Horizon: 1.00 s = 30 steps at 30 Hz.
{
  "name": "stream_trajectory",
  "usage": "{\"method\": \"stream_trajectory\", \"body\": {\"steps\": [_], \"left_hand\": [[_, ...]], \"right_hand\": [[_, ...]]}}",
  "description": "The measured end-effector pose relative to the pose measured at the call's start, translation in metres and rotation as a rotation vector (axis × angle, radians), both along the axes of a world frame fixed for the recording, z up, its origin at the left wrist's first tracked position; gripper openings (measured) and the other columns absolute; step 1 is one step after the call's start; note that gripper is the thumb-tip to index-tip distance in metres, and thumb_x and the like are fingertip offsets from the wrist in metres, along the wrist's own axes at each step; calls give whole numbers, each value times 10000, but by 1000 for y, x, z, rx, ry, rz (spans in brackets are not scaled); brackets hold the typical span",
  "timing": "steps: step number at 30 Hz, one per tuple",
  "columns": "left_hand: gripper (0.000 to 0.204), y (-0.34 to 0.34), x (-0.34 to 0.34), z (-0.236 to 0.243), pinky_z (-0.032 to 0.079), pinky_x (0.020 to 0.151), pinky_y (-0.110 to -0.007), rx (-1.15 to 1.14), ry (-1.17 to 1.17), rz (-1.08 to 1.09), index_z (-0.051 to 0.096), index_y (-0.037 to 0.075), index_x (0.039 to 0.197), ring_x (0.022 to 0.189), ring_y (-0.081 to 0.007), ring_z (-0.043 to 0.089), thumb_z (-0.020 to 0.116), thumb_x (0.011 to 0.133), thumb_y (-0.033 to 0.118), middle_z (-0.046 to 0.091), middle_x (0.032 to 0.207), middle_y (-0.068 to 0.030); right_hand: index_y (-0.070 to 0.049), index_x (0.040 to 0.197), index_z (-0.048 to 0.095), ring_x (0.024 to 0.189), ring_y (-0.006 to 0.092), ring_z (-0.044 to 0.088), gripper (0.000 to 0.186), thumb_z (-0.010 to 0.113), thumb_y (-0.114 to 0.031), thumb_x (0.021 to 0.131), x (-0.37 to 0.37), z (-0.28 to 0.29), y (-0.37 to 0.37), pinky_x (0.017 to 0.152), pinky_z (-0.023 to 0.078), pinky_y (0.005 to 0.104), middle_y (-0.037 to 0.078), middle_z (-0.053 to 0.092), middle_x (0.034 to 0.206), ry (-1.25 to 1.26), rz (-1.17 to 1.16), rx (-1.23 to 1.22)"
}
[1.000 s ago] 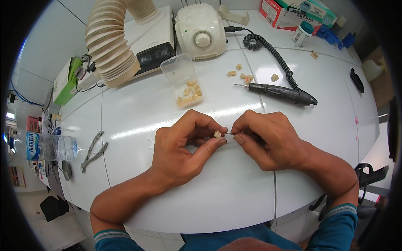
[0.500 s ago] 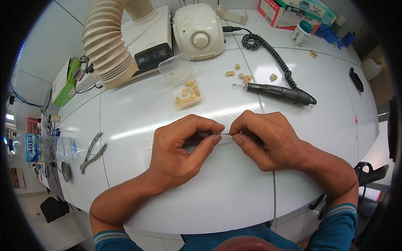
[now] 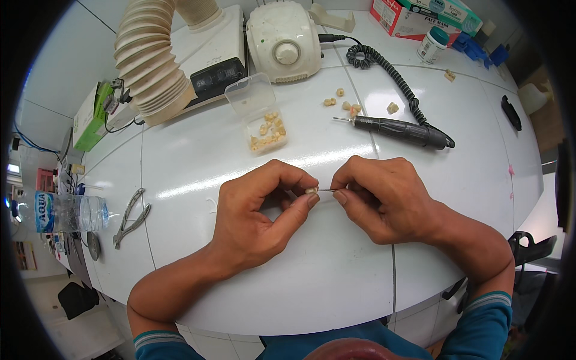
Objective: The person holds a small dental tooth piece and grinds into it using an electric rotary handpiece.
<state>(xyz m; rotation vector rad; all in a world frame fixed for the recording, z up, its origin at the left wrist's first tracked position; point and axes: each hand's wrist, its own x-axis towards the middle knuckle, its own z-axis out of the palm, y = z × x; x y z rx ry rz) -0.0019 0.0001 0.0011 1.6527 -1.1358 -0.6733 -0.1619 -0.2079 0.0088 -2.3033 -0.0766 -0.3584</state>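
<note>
My left hand (image 3: 258, 219) pinches a small ivory tooth-shaped piece (image 3: 311, 190) between thumb and index finger. From the other side, my right hand (image 3: 393, 204) is closed on a thin metal pin (image 3: 326, 190), whose tip reaches the tooth-shaped piece; whether it sits inside is too small to tell. Both hands are over the middle of the white table, with fingertips a short gap apart. Beyond them stands a clear plastic box (image 3: 271, 149) with its lid up and several similar pieces inside. A black rotary handpiece (image 3: 402, 132) lies past my right hand, its metal bit pointing left.
Loose tooth-shaped pieces (image 3: 340, 92) lie near the handpiece. Behind are a cream control unit (image 3: 282, 51) with a coiled cord (image 3: 393, 75) and a ribbed suction hose (image 3: 147, 66). Metal pliers (image 3: 130, 221) and a water bottle (image 3: 90, 213) are left; a white jar (image 3: 431, 49) stands far right.
My fingertips have drawn slightly apart, and the tooth-shaped piece and more of the metal pin now show between them. Both hands keep their pinch.
</note>
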Motion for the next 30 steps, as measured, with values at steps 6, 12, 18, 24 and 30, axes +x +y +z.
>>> {"method": "stream_trajectory", "body": {"steps": [6,12,18,24,30], "left_hand": [[161,-1,-1,-1,618,911,-276,-22,12,11,736,-40,1206,1030,-128,761,761,1047,-39,800,1106,-101],[150,-2,-2,0,612,918,-279,-30,16,12,741,-40,1211,1027,-134,760,750,1062,-35,804,1112,-99],[140,-2,-3,3,612,906,-278,-7,-15,12,757,-33,1194,1018,-133,764,752,1054,-46,811,1082,-95],[137,-3,-3,4,616,880,-276,-8,-46,6,771,-32,1181,989,-135,774,756,1047,-48,821,1058,-102],[139,-3,-2,3,614,889,-277,2,-58,1,773,-34,1179,996,-139,774,754,1043,-56,819,1069,-108]], "right_hand": [[-66,1050,668,577,269,656,110,751,-44,980,0,0,0,546,497,411,100,678,777,-2,2,4],[-32,1079,722,544,185,626,117,758,-12,970,1,-4,-2,532,480,329,59,666,739,-55,19,-23],[-24,1069,720,559,193,638,118,760,4,961,2,-7,-2,536,492,339,77,681,774,-66,18,-35],[-22,1064,721,567,206,640,133,765,18,946,2,-7,-2,537,491,351,85,688,796,-70,35,-32],[-31,1054,725,565,208,630,135,768,19,937,3,-7,-2,537,484,353,83,688,797,-74,29,-25]]}}
